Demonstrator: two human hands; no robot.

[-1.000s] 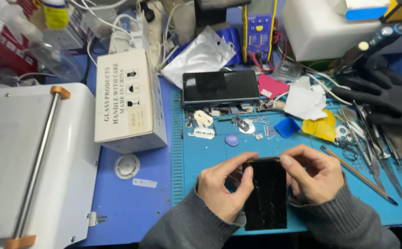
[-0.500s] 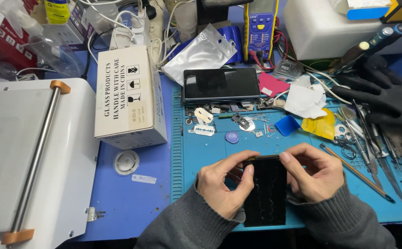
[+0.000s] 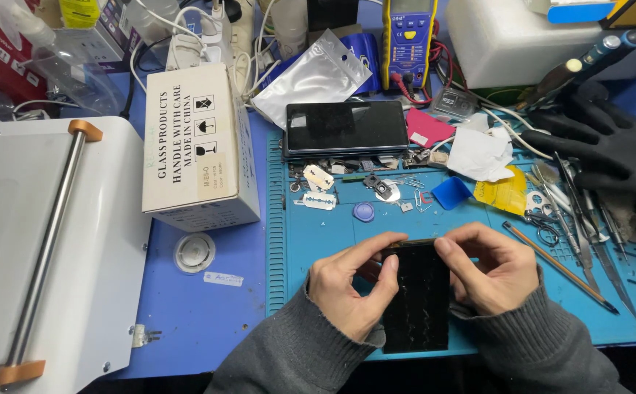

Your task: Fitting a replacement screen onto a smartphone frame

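A white cardboard box (image 3: pixel 200 146) with black print lies left of a teal ribbed work mat (image 3: pixel 318 233) on the blue desk (image 3: pixel 208 306). Far left sits a white machine (image 3: pixel 41 241) with a steel bar and orange end caps. On the far part of the mat lies a dark, glossy smartphone (image 3: pixel 346 128), with a razor blade (image 3: pixel 319 200) and a small blue round cap (image 3: pixel 363 212) nearer. A yellow multimeter (image 3: pixel 408 40) stands at the far edge beside a silvery foil pouch (image 3: pixel 311 76). To the right lie crumpled white tissue (image 3: pixel 481 153), a blue plastic scoop (image 3: pixel 451 192), metal tweezers (image 3: pixel 577 211) and a wooden pencil (image 3: pixel 559 266).
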